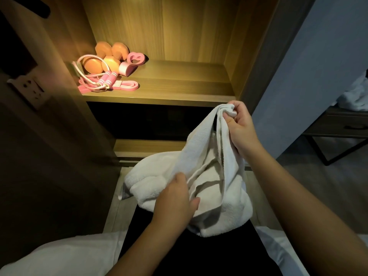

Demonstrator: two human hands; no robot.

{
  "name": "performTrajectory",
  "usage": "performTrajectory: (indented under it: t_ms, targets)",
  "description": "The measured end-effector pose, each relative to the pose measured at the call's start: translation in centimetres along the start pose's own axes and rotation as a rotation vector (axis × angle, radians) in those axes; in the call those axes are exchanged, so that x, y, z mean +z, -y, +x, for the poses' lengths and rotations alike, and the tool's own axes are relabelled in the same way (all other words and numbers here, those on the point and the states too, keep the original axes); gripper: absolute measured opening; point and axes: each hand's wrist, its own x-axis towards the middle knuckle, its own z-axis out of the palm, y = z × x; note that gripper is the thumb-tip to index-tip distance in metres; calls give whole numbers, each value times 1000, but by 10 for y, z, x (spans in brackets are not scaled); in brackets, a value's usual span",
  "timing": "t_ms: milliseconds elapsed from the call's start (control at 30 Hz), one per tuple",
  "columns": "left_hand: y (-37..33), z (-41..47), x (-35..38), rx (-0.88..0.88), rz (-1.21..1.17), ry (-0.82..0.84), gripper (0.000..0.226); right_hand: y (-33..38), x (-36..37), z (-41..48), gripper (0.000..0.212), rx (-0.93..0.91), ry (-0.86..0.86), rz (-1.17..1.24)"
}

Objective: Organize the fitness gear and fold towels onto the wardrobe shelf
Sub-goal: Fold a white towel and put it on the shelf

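A crumpled white towel (pixel 211 182) hangs in front of me, below the lit wardrobe shelf (pixel 179 86). My right hand (pixel 241 126) pinches its upper corner near the shelf's front edge. My left hand (pixel 175 200) grips the towel lower down, fingers buried in the folds. On the shelf's left end lie orange dumbbells (pixel 107 58), a pink skipping rope (pixel 99 80), a pink resistance band (pixel 127 86) and a pink heart-shaped grip trainer (pixel 132 61).
The wooden wardrobe side panel (pixel 264 56) stands right of the shelf. A dark lower compartment (pixel 149 120) opens beneath it. A wall socket (pixel 31 90) is on the left. A side table (pixel 336 126) with white cloth (pixel 356 96) stands far right.
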Motion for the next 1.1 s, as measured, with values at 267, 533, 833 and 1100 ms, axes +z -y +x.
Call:
performTrajectory:
  t_ms: [267,533,833,1100]
  targets:
    - [-12,35,-84,168,668,139,21,40,-25,26,15,-30,-93,8]
    - [-55,84,-306,150,1034,-252,25,172,-50,96,18,-312,-105,-72]
    - [-98,78,-404,440,711,-758,23,264,-85,140,10,-506,-255,-89]
    - [-80,89,-406,391,484,-485,17,233,-81,133,9,-370,-183,-297]
